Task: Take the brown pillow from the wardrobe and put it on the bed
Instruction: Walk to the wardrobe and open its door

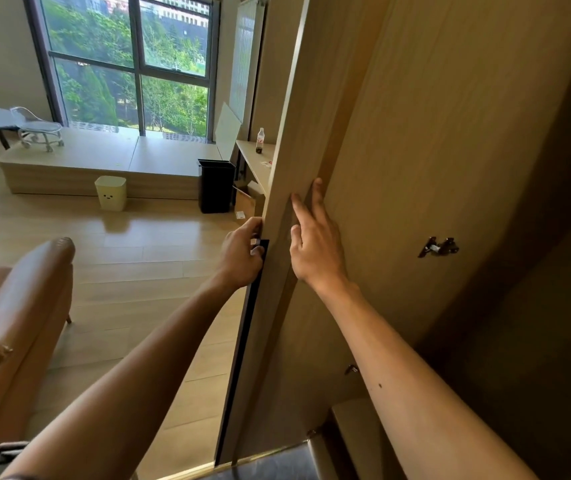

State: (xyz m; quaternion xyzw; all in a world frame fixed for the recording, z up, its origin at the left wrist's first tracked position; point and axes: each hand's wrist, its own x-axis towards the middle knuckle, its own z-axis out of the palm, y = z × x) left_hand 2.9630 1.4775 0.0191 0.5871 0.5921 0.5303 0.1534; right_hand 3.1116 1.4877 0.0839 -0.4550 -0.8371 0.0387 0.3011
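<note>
The light wooden wardrobe door (pixel 398 168) stands swung out in front of me, its inner face with a metal hinge (pixel 438 246) turned my way. My left hand (pixel 242 252) is closed around the black handle strip (pixel 251 306) on the door's outer edge. My right hand (pixel 313 237) lies flat on the door's inner face, fingers spread, holding nothing. The wardrobe's inside on the right is dark. No brown pillow and no bed are in view.
A brown leather armchair (pixel 24 306) stands at the lower left. Further off are a cream bin (pixel 110 192), a black bin (pixel 215 185), a low wooden platform (pixel 104 157) under the window, and a bottle (pixel 260 141) on a side shelf.
</note>
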